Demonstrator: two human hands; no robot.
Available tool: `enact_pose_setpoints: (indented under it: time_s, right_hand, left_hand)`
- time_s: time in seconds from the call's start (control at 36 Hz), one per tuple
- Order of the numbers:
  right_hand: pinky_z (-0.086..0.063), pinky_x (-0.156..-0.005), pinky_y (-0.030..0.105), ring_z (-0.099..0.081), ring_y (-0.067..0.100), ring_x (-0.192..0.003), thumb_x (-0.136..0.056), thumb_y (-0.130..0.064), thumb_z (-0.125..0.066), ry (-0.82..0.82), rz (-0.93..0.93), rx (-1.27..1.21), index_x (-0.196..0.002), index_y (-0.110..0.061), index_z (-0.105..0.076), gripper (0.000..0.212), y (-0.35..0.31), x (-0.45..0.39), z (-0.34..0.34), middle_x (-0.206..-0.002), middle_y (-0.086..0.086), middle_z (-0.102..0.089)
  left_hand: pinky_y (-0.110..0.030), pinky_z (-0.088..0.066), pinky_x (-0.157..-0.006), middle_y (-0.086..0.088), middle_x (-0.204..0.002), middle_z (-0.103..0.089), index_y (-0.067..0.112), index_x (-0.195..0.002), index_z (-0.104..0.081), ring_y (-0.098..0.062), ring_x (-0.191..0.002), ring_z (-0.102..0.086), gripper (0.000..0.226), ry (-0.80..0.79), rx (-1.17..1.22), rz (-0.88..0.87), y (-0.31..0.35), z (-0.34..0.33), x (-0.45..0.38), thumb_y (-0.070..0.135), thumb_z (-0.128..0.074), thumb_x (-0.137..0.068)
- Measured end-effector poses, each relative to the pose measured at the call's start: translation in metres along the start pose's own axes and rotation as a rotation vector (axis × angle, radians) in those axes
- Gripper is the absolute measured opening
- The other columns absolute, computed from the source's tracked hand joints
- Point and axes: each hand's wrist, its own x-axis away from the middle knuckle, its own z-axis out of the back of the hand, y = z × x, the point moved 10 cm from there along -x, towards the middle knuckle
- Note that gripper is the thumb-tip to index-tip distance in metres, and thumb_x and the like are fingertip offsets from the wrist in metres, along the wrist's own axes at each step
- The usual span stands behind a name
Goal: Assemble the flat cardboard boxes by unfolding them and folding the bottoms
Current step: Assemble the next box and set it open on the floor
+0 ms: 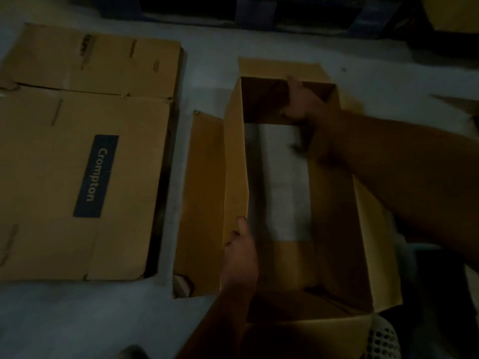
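Cardboard box (234,161), unfolded into an open rectangle, stands on a pale grey floor (77,320) in dim light, with bare floor visible through its open middle. A person's left hand (239,251) grips the top edge of the box's left wall near the closer corner, thumb inside and fingers outside. The right hand (302,99) reaches across the opening and is closed over the top edge of the far wall, near its middle. Flaps (204,203) lie spread outward on the floor around the box, one to the left and one beyond the far wall. Just beside the box, to its left, a stack of flat boxes (77,156) rests on the floor; the top one carries a dark label reading "Crompton" (96,176). Dark, blurred objects line the far edge of the scene.
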Motion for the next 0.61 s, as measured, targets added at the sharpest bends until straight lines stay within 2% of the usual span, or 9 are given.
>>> enact_pose_setpoints:
  time_s: [0.17, 0.25, 0.33, 0.36, 0.42, 0.47, 0.53, 0.56, 0.61]
  right_hand:
    - [-0.024, -0.113, 0.054, -0.027, 0.036, -0.141, -0.086, -0.029, -0.061, 0.284, -0.356, -0.170, -0.153, -0.010, -0.011, 0.086, 0.087, 0.165, -0.035, -0.155, 0.016, -0.023]
    - [-0.018, -0.112, 0.059, -0.017, 0.039, -0.144, -0.089, -0.048, -0.048, 0.411, -0.740, -0.217, -0.152, -0.007, -0.016, 0.081, 0.149, 0.289, -0.071, -0.158, 0.020, -0.012]
    - [-0.026, -0.111, 0.056, -0.028, 0.040, -0.139, -0.084, -0.052, -0.064, 0.437, -1.294, -0.711, -0.151, -0.006, -0.020, 0.092, 0.207, 0.415, -0.143, -0.154, 0.022, -0.024]
    - [-0.032, -0.109, 0.053, -0.038, 0.040, -0.133, -0.080, -0.053, -0.069, 0.347, -1.335, -0.924, -0.147, -0.005, -0.028, 0.093, 0.206, 0.436, -0.172, -0.148, 0.023, -0.035]
    - [-0.045, -0.100, 0.050, -0.058, 0.037, -0.113, -0.070, -0.068, -0.069, 0.164, -1.166, -1.223, -0.134, -0.006, -0.051, 0.090, 0.185, 0.449, -0.204, -0.126, 0.018, -0.059]
    - [-0.051, -0.093, 0.051, -0.065, 0.032, -0.102, -0.052, -0.079, -0.073, 0.178, -1.070, -1.335, -0.127, -0.013, -0.059, 0.101, 0.182, 0.450, -0.216, -0.114, 0.009, -0.067]
    - [-0.052, -0.090, 0.048, -0.061, 0.034, -0.108, -0.056, -0.057, -0.086, 0.324, -1.143, -1.458, -0.135, -0.008, -0.048, 0.101, 0.168, 0.454, -0.194, -0.125, 0.011, -0.059]
    - [-0.055, -0.084, 0.041, -0.059, 0.036, -0.106, -0.070, -0.036, -0.085, 0.361, -1.166, -1.542, -0.136, -0.004, -0.043, 0.084, 0.167, 0.461, -0.178, -0.127, 0.014, -0.055]
    - [-0.054, -0.050, 0.022, -0.057, 0.027, -0.081, -0.089, -0.012, -0.066, 0.309, -1.173, -1.698, -0.125, -0.010, -0.045, 0.042, 0.160, 0.456, -0.172, -0.106, 0.014, -0.056]
  left_hand:
    - [-0.038, -0.050, -0.084, -0.016, -0.120, -0.057, 0.013, -0.144, -0.013, -0.031, -0.103, -0.062, 0.062, -0.007, 0.120, -0.012, -0.003, 0.001, 0.003, 0.006, -0.048, -0.093]
    - [-0.040, -0.050, -0.090, -0.018, -0.125, -0.056, 0.011, -0.146, -0.009, -0.032, -0.108, -0.061, 0.064, -0.002, 0.026, 0.022, -0.006, 0.002, 0.003, 0.012, -0.048, -0.096]
    - [-0.042, -0.049, -0.088, -0.018, -0.122, -0.058, 0.013, -0.138, -0.022, -0.033, -0.106, -0.061, 0.048, 0.040, 0.066, 0.064, -0.009, 0.013, 0.010, 0.015, -0.048, -0.097]
    - [-0.044, -0.048, -0.090, -0.018, -0.122, -0.058, 0.012, -0.134, -0.028, -0.034, -0.107, -0.060, 0.039, 0.081, 0.129, 0.106, -0.015, 0.019, 0.011, 0.019, -0.044, -0.099]
    - [-0.043, -0.039, -0.101, -0.018, -0.130, -0.053, 0.007, -0.136, -0.039, -0.035, -0.116, -0.052, 0.041, 0.124, 0.343, 0.233, -0.030, 0.022, 0.011, 0.030, -0.038, -0.103]
    - [-0.042, -0.036, -0.105, -0.022, -0.138, -0.047, 0.003, -0.143, -0.034, -0.036, -0.123, -0.047, 0.047, 0.079, 0.305, 0.274, -0.033, 0.020, 0.009, 0.028, -0.036, -0.103]
    - [-0.044, -0.040, -0.102, -0.023, -0.140, -0.041, 0.004, -0.149, -0.013, -0.037, -0.125, -0.046, 0.064, -0.058, 0.164, 0.199, -0.034, 0.012, 0.010, 0.023, -0.047, -0.098]
    - [-0.046, -0.040, -0.103, -0.022, -0.141, -0.038, 0.006, -0.150, -0.008, -0.037, -0.127, -0.043, 0.073, -0.098, 0.109, 0.157, -0.025, 0.020, 0.028, 0.024, -0.053, -0.095]
    - [-0.049, -0.039, -0.104, -0.017, -0.142, -0.035, 0.011, -0.149, -0.009, -0.035, -0.129, -0.039, 0.078, -0.179, -0.023, 0.080, -0.019, 0.028, 0.052, 0.031, -0.057, -0.091]
